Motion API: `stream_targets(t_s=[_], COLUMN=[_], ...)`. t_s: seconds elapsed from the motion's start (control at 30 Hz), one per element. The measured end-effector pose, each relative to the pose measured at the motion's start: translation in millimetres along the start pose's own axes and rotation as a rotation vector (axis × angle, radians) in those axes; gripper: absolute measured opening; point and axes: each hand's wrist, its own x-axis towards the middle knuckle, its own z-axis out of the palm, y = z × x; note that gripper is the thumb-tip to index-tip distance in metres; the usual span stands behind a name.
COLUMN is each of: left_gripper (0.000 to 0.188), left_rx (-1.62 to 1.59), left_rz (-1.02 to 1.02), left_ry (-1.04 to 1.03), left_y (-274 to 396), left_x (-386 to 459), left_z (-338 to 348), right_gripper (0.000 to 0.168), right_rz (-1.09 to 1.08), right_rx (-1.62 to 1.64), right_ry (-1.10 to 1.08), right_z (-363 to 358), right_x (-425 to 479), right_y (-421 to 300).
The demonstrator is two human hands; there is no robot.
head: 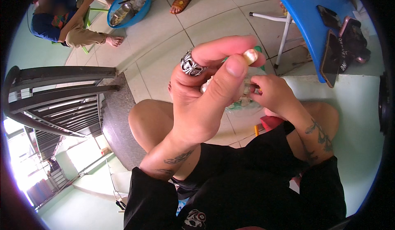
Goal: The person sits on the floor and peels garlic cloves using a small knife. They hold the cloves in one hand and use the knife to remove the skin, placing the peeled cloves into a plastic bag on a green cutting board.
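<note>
Raised near the camera, my left hand [203,97] wears a silver ring and pinches a small whitish-yellow piece [251,56], perhaps a peeled clove or nut, between thumb and fingers. More whitish bits [206,85] show inside its curled fingers. My right hand [273,94] is lower and to the right, fingers bent over a clear plastic bag or container [247,108] with pale and green contents; something small and yellow shows at its fingertips, too hidden to name. The container is between my knees, partly behind my left hand.
A blue table [304,23] with several phones stands at the upper right. At the upper left a seated person is beside a blue basin [143,14] holding a metal bowl [125,12]. A dark metal railing [61,74] is at the left. A red object [271,122] lies beneath my right wrist.
</note>
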Motion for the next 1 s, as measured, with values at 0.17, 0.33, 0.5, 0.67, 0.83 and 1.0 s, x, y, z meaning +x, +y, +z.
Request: stream_targets(t_s=[0.17, 0.33, 0.5, 0.67, 0.83, 1.0], left_gripper=[0.028, 0.031, 0.03, 0.024, 0.013, 0.012], left_rx=[0.153, 0.228, 0.287, 0.492, 0.235, 0.228], left_rz=[0.082, 0.133, 0.185, 0.248, 0.148, 0.227], left_ry=[-0.004, 0.074, 0.138, 0.167, 0.193, 0.178], left_y=[-4.9, -10.0, -10.8, -20.3, -17.8, -22.5], left_x=[1.4, -0.3, 1.5, 2.5, 0.0, 1.8], left_z=[5.8, 5.6, 8.9, 8.4, 20.2, 15.6], right_gripper=[0.023, 0.025, 0.032, 0.056, 0.049, 0.046], right_rz=[0.03, 0.066, -0.097, -0.172, -0.353, -0.426], right_rx=[0.037, 0.216, 1.02, 1.123, 1.104, 1.048], right_ry=[0.187, 0.198, 0.328, 0.28, 0.244, 0.254], right_z=[0.4, -25.8, -44.7, -53.6, -51.8, -53.5], right_x=[3.6, 2.2, -17.0, -26.5, -21.5, -15.4], right_y=[0.3, -20.3, -46.1, -61.8, -59.5, -58.3])
